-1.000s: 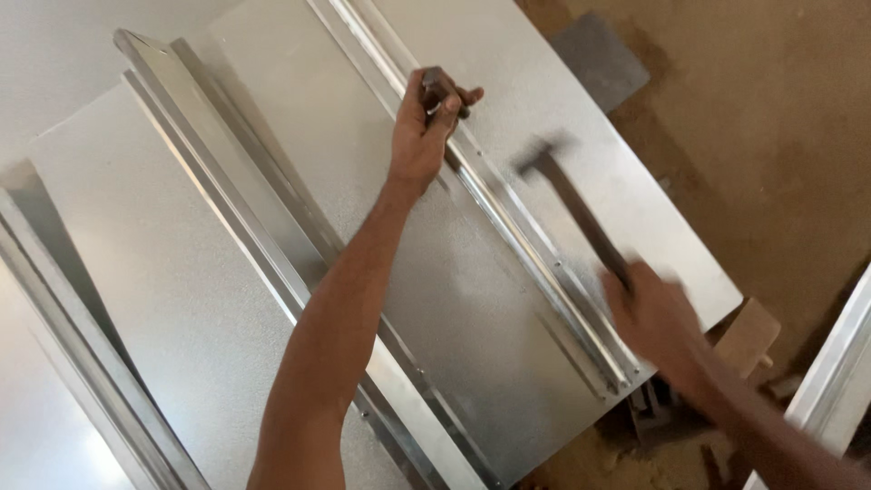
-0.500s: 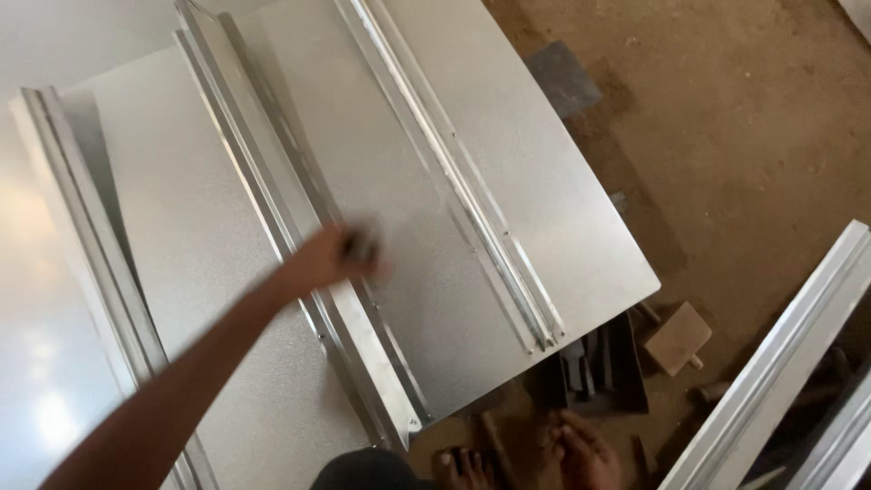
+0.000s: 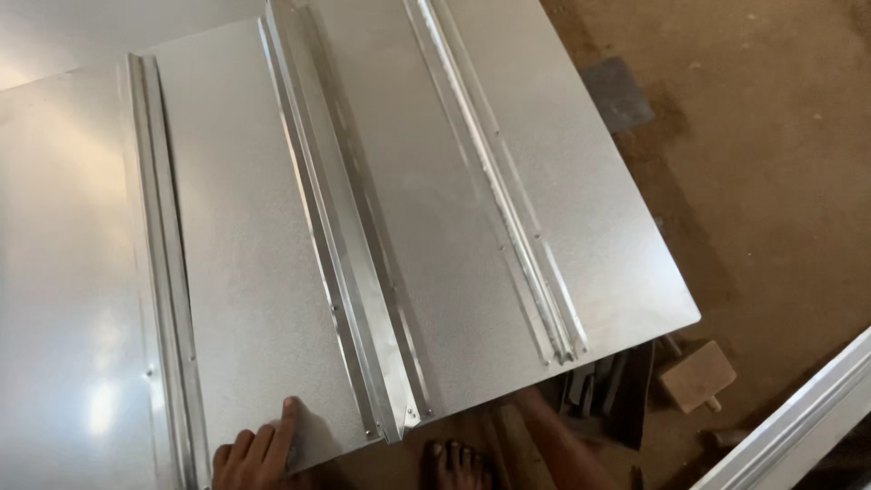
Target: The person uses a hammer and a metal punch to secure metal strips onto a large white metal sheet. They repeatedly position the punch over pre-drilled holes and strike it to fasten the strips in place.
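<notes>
Large metal sheet (image 3: 272, 272) lies flat on the dirt floor (image 3: 771, 181), three metal channels (image 3: 345, 254) already riveted along it; left hand (image 3: 259, 454) rests flat on its near edge, grasping nothing; right hand unseen.

No packages, labels, signs or screens in view. Nothing with print or display visible anywhere in frame.
</notes>
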